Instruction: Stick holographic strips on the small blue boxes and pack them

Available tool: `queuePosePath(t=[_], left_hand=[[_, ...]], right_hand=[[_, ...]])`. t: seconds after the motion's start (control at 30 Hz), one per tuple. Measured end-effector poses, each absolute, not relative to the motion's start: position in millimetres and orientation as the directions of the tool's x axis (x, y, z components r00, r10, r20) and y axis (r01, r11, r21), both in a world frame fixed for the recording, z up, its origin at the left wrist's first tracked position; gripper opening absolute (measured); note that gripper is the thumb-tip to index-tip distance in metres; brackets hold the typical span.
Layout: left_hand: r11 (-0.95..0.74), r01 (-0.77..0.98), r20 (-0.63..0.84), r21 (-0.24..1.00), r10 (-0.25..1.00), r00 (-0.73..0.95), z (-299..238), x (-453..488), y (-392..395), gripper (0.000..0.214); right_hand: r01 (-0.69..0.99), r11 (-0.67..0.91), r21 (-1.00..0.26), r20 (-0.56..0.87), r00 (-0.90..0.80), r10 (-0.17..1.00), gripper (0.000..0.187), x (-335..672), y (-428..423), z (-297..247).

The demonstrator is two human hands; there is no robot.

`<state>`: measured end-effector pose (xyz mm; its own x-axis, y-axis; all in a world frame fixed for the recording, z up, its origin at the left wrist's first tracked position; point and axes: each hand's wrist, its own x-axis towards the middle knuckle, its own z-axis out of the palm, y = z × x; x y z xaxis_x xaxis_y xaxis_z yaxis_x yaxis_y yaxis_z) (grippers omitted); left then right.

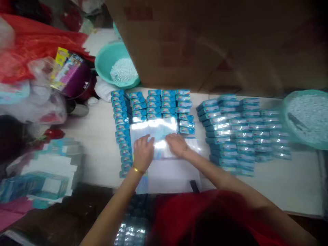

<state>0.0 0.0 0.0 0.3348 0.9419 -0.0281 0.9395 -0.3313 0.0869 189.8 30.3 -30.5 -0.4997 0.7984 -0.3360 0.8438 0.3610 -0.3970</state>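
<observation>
Both my hands rest side by side on a clear, shiny plastic sheet or bag [159, 131] that lies on the white table [97, 143]. My left hand [142, 152], with a gold bangle at the wrist, presses its curled fingers on the plastic's near left part. My right hand [176, 144] lies on the plastic just to the right, fingers bent down onto it. Rows of small blue packets [153, 102] border the plastic at the far side and along its left edge [123, 136]. Whether either hand pinches the plastic is blurred.
A larger block of blue packets [238, 130] fills the table to the right. A teal bowl of white pellets [116, 65] stands far left, another teal basin [307, 116] far right. A brown cardboard box [217, 44] looms behind. Red plastic and stacked packaging [43, 171] lie left.
</observation>
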Motion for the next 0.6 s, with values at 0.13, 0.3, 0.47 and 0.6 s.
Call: queuePosePath(t=[0.13, 0.3, 0.47, 0.6], left_hand=[[-0.44, 0.887, -0.136, 0.139, 0.879, 0.457, -21, 10, 12, 0.027], [-0.465, 0.858, -0.009, 0.219, 0.878, 0.479, -40, 7, 10, 0.025], [-0.385, 0.744, 0.048, 0.546, 0.901, 0.43, -18, 0, -7, 0.01], [0.05, 0.519, -0.018, 0.853, 0.998, -0.068, 20, 2, -2, 0.011]], right_hand=[[0.814, 0.4, -0.421, -0.323, -0.547, 0.772, 0.023, 181, 38, -30], [0.819, 0.349, -0.456, -0.327, -0.519, 0.79, 0.026, 177, 48, -37], [0.825, 0.311, -0.472, -0.29, -0.479, 0.829, 0.028, 173, 50, -57], [0.657, 0.271, -0.703, -0.066, -0.44, 0.896, 0.034, 177, 41, -70]])
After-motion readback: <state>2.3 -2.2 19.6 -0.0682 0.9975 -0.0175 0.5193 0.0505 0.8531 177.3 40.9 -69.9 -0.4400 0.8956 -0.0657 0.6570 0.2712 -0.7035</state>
